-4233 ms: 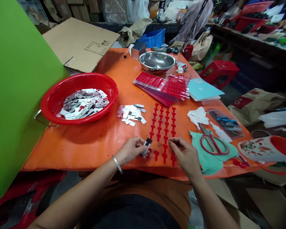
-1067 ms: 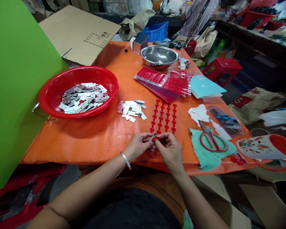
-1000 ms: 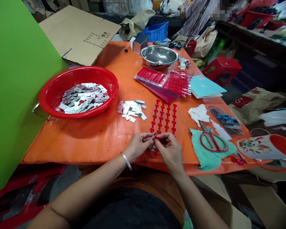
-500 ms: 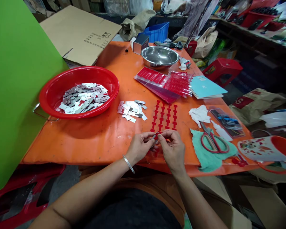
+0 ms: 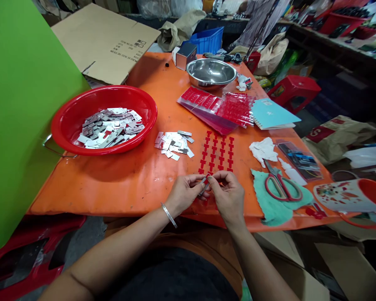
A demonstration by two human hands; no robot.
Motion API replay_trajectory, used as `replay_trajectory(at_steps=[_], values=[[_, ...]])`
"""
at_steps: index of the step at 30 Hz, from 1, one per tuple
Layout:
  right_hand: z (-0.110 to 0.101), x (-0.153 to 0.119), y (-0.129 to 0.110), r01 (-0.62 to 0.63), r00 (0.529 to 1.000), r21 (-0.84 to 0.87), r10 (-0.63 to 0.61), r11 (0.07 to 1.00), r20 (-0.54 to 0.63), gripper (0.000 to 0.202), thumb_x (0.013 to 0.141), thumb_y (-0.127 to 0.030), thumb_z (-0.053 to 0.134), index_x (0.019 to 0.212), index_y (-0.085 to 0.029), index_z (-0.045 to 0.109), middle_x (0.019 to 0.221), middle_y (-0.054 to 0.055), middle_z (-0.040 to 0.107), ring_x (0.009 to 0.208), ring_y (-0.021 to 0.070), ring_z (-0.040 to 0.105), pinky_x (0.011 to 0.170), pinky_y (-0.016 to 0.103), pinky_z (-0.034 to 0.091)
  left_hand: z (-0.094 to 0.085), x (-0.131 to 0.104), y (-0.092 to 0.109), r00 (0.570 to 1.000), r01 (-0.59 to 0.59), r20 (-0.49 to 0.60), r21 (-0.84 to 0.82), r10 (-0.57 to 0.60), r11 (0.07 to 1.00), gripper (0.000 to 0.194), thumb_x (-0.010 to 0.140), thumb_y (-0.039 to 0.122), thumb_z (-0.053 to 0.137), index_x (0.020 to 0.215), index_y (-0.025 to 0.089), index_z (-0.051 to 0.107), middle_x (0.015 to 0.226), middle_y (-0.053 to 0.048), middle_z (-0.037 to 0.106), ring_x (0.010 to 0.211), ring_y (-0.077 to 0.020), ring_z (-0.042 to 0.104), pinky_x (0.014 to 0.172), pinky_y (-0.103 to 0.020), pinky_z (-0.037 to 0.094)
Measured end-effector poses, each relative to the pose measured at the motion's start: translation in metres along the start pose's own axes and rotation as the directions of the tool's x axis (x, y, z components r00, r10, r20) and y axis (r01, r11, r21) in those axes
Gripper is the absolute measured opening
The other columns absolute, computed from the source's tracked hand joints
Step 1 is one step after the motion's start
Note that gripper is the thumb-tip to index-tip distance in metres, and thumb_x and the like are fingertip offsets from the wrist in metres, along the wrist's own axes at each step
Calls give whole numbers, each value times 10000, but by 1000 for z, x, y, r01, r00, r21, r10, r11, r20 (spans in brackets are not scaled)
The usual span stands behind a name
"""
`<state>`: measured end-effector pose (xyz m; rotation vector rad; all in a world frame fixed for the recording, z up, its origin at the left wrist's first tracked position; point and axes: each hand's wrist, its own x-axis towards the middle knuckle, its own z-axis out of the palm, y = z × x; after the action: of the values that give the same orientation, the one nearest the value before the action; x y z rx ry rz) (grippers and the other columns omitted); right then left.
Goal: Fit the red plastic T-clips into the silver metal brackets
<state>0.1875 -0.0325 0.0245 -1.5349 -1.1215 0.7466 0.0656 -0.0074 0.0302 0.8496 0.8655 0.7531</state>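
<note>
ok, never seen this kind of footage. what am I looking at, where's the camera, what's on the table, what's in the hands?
There is no machine here: a person works with two bare hands. The single camera sits on the person's head and looks forward and down, so the arms enter from the bottom edge.

The left hand and right hand meet at the near edge of the orange table, pinching a small metal piece between their fingertips.

On the table lie rows of red T-shaped stickers, a loose pile of metal pieces, a red basin holding more of them, sheets of red stickers, a steel bowl, a blue notebook and red-handled scissors on a green cloth.
</note>
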Motion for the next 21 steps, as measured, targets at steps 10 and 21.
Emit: replay_trajectory(at_steps=[10,21], values=[[-3,1,-3,-149,984,159,130,976,122,341,707,-340,692,964,-187,528,716,-20,579,546,112,570,514,228,480,-5,-7,6,997,68,22,-47,-67,997,309,708,267,655,945,69,671,750,-75,666,560,-92,581,564,-217,485],[0,3,0,-219,934,82,185,972,305,308,772,-444,611,669,-153,614,528,-6,575,495,106,487,480,217,378,-17,-14,4,995,72,69,28,-74,997,348,749,325,613,979,68,664,767,-92,667,568,-95,576,578,-227,486]])
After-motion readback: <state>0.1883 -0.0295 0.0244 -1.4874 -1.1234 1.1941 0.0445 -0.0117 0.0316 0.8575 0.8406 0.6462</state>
